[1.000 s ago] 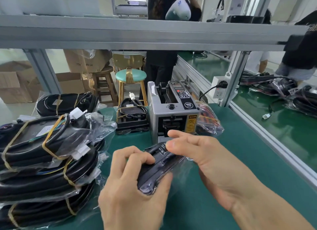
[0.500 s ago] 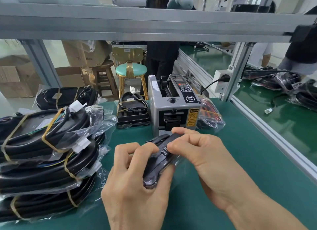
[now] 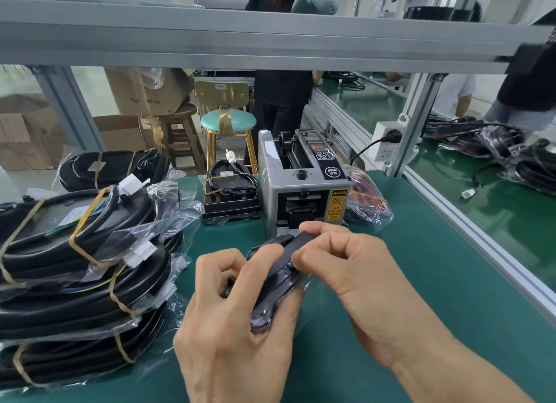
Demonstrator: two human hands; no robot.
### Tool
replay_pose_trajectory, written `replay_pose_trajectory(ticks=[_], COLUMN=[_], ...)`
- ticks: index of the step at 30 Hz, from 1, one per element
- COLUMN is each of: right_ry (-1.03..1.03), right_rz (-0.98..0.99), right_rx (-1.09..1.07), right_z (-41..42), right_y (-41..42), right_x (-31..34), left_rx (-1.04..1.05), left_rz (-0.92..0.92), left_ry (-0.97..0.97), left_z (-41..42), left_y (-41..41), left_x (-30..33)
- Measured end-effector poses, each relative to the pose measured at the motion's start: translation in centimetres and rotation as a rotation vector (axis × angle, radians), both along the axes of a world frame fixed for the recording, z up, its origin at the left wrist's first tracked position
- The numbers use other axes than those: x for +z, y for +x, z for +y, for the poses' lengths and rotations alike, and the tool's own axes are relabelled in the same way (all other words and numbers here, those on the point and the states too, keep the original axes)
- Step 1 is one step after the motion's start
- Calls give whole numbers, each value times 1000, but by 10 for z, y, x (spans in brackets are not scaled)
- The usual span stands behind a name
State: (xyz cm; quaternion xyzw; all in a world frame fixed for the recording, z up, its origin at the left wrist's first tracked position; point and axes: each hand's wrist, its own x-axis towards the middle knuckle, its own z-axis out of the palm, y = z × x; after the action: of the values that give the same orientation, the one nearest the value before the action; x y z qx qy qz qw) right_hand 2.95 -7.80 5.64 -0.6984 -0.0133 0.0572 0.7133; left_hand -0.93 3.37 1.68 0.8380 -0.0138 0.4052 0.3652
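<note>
A black plastic part in a clear bag (image 3: 276, 282) is held edge-up above the green mat, just in front of the grey tape dispenser (image 3: 304, 189). My left hand (image 3: 237, 321) grips its lower end, fingers curled over one side and thumb against the other. My right hand (image 3: 355, 279) pinches the part's top edge between thumb and curled fingers. Loose bag film hangs under the right palm.
Several bagged black cable bundles (image 3: 78, 270) tied with yellow bands are stacked at the left. A black unit with a coiled cord (image 3: 230, 198) stands left of the dispenser, a bag of coloured wires (image 3: 365, 207) to its right. An aluminium rail (image 3: 481, 240) bounds the mat on the right.
The bagged part has been turned from lying flat to standing on edge. My right fingers went from lying over it to pinching its top. Both hands rose slightly toward the dispenser.
</note>
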Motion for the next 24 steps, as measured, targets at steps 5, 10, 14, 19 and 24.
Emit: replay_pose_trajectory(ticks=[5,10,14,19,24], right_ry=[141,61,27,-39,-112], right_rz=[71,19,-7,-60,-87], right_rx=[39,14,-8,-16,-32], right_z=[0,0,2,2,2], right_y=[0,0,0,2,2], right_x=[2,1,-1,-3,-6], left_rx=[16,18,19,16,14], left_rz=[21,16,9,1,8], left_ry=[-4,-1,-14,-9,18], left_z=[0,-2,-3,-3,-3], left_y=[1,1,1,0,-1], left_x=[2,2,3,2,0])
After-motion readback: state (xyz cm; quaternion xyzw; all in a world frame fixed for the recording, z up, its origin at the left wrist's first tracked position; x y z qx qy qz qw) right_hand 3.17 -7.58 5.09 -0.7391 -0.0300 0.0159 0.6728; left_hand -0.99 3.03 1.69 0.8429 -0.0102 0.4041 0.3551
